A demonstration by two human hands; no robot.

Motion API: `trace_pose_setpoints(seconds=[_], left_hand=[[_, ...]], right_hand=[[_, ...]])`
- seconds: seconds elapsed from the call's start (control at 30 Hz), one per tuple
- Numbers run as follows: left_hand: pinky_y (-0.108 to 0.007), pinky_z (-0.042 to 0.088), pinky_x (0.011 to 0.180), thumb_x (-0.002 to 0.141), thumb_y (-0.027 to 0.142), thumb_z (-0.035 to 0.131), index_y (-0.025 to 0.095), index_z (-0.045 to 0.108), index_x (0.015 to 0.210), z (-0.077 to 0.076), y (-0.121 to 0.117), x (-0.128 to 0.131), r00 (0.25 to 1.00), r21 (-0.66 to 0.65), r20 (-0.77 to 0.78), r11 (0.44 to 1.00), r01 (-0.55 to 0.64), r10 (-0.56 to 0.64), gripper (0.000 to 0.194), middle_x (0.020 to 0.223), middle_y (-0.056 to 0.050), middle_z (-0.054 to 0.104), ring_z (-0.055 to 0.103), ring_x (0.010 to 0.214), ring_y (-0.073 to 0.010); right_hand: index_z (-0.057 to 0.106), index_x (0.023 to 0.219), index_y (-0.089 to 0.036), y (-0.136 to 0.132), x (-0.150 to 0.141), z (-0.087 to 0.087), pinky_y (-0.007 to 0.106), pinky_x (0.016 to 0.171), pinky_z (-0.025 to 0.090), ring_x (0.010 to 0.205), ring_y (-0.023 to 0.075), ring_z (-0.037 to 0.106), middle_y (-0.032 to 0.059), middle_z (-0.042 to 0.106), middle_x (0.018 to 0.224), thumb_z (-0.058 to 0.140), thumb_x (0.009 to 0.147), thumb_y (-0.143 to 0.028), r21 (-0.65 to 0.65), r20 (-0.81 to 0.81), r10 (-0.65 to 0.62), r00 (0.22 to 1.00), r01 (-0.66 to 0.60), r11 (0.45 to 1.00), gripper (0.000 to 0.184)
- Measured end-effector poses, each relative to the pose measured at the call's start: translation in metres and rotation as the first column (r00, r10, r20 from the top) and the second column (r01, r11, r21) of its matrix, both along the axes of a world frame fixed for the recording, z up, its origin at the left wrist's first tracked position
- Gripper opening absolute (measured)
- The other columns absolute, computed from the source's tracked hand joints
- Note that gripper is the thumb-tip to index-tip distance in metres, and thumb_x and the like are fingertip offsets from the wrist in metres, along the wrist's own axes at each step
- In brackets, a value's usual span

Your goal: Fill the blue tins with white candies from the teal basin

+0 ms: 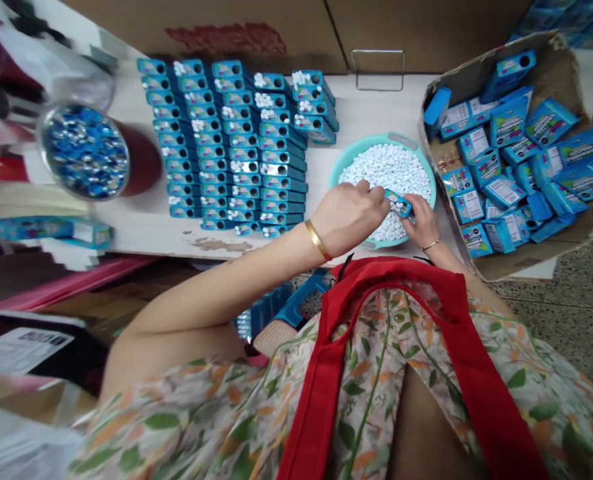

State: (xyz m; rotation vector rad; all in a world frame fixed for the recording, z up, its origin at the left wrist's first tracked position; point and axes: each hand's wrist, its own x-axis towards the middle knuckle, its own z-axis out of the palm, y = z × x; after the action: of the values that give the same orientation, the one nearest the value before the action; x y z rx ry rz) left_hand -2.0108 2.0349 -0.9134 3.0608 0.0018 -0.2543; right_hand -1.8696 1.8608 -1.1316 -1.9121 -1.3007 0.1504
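Blue printed cartons (41,229), at the far left, lying end to end. Round tub (143,160), reddish-brown outside with a pale metallic rim, filled with blue and silver pieces too small to identify. Small blue boxes (246,180), on the white tabletop (366,100), packed in five columns, the rightmost much shorter; most show a dark round hole in the upward-facing end, and many have white pellets lying on that end. Left hand (351,217), with a gold bracelet (317,241) at the wrist, knuckles up and fingers curled, at the left end of the held blue box; its fingertips are hidden, so whether it grasps anything cannot be told. Held blue box (400,204), one, above the basin, with white pellets on its upward-facing side. Turquoise basin (334,175), round, standing on the tabletop and holding a broad bed of loose white pellets (393,167). Right hand (423,221), with a thin bracelet (430,245), its thumb and fingers pinching the right end of the held blue box. Open cardboard carton (571,73), at the right, just beside the basin, containing a jumble of blue boxes and flat blue packets (589,175), lying at mixed angles, some with white label panels showing.
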Motion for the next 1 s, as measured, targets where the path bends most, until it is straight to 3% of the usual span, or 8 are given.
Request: trace_pose_setpoints(seconds=[0.1,0.2,0.3,0.4,0.5,0.57,0.8,1.0], left_hand=[[-0.032,0.049,0.068,0.108,0.013,0.036,0.018,0.076,0.102,0.016,0.004,-0.007,0.999,0.063,-0.036,0.997,0.032,-0.030,0.041,0.103,-0.011,0.072,0.070,0.091,-0.0234],[-0.036,0.050,0.068,0.110,0.028,0.037,0.021,0.075,0.108,0.012,0.030,-0.015,1.000,-0.014,0.003,1.000,-0.018,0.018,0.040,0.106,-0.012,0.070,0.071,0.088,-0.0258],[-0.040,0.057,0.078,0.104,0.049,0.058,0.025,0.074,0.126,-0.017,0.054,-0.014,0.997,-0.262,0.059,0.964,-0.036,0.053,0.036,0.113,-0.010,0.068,0.073,0.095,-0.0279],[-0.040,0.060,0.092,0.095,0.053,0.074,0.026,0.063,0.149,-0.061,0.057,-0.005,0.993,-0.441,0.085,0.897,-0.035,0.081,0.061,0.137,-0.012,0.067,0.073,0.115,-0.0307],[-0.039,0.058,0.101,0.101,0.053,0.072,0.024,0.053,0.161,-0.100,0.052,0.006,0.996,-0.533,0.076,0.846,-0.001,0.049,0.070,0.141,-0.014,0.069,0.071,0.124,-0.0303],[-0.038,0.058,0.100,0.105,0.056,0.067,0.024,0.051,0.163,-0.114,0.050,0.012,0.996,-0.553,0.073,0.833,0.003,0.045,0.069,0.136,-0.014,0.072,0.072,0.121,-0.0295],[-0.038,0.058,0.098,0.109,0.061,0.059,0.024,0.058,0.152,-0.106,0.071,0.017,0.989,-0.539,0.118,0.842,-0.014,0.092,0.057,0.136,-0.016,0.070,0.071,0.122,-0.0299],[-0.041,0.059,0.102,0.109,0.061,0.060,0.023,0.059,0.151,-0.108,0.085,0.011,0.970,-0.652,0.180,0.758,-0.005,0.162,0.056,0.136,-0.017,0.073,0.073,0.120,-0.0286]], right_hand=[[0.062,0.143,-0.021,-0.002,-0.004,0.008,0.059,0.118,0.061,0.135,0.0343,0.071,0.0181,0.076,0.140,0.060,0.093,-0.023,-0.017,-0.063,0.000,0.998,-0.001,1.000,0.050],[0.063,0.140,-0.024,-0.004,-0.007,0.019,0.058,0.117,0.061,0.134,0.0328,0.072,0.0169,0.077,0.138,0.062,0.097,-0.029,-0.014,-0.134,-0.012,0.991,0.010,1.000,0.043],[0.064,0.136,-0.025,-0.006,-0.009,0.028,0.054,0.113,0.064,0.128,0.0314,0.074,0.0157,0.078,0.133,0.067,0.099,-0.037,0.026,-0.177,-0.017,0.984,0.022,0.999,0.039],[0.064,0.127,-0.024,-0.007,-0.008,0.035,0.048,0.098,0.068,0.110,0.0293,0.078,0.0129,0.081,0.118,0.073,0.098,-0.052,0.058,-0.236,-0.091,0.967,0.107,0.993,0.041],[0.066,0.117,-0.025,-0.004,-0.002,0.039,0.044,0.089,0.067,0.098,0.0273,0.077,0.0090,0.081,0.105,0.076,0.094,-0.065,0.064,-0.262,-0.157,0.952,0.179,0.982,0.047],[0.067,0.113,-0.026,0.000,0.004,0.039,0.043,0.084,0.067,0.093,0.0271,0.076,0.0077,0.081,0.100,0.077,0.091,-0.069,0.078,-0.257,-0.165,0.952,0.191,0.978,0.049],[0.069,0.110,-0.024,0.026,0.014,0.039,0.045,0.082,0.066,0.089,0.0283,0.077,0.0094,0.081,0.097,0.075,0.091,-0.076,0.113,-0.193,-0.127,0.973,0.151,0.982,0.055],[0.068,0.119,-0.026,0.051,0.025,0.051,0.053,0.099,0.066,0.111,0.0340,0.077,0.0136,0.079,0.115,0.074,0.090,-0.079,0.072,-0.223,0.080,0.971,-0.066,0.995,0.060]])
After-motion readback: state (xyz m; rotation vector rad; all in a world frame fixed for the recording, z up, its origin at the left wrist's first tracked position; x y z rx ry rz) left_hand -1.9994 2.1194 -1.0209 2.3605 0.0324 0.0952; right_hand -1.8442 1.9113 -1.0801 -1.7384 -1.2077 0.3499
